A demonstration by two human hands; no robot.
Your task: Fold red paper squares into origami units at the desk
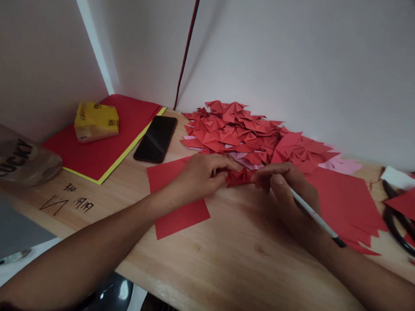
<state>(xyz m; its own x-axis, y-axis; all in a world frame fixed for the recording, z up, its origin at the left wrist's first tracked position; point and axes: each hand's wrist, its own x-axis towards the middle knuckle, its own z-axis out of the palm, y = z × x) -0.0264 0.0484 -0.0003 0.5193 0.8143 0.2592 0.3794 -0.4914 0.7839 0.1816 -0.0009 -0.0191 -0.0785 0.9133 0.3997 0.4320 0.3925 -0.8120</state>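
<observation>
My left hand (202, 174) and my right hand (287, 187) meet over the wooden desk (228, 261), both pinching a small folded red paper piece (240, 176) between their fingertips. A white pen with a black tip (317, 217) also lies in my right hand, running back along the wrist. Under my left hand lies a flat red paper square (178, 215). Just behind the hands is a heap of folded red paper pieces (251, 135), with a few pink ones at its edge.
A black phone (156, 138) lies next to a red and yellow sheet stack (101, 155) carrying a yellow tissue pack (96, 120). Cut red sheets (346, 203) and black scissors (402, 221) sit at the right. A clear bag (15, 161) is at the left edge.
</observation>
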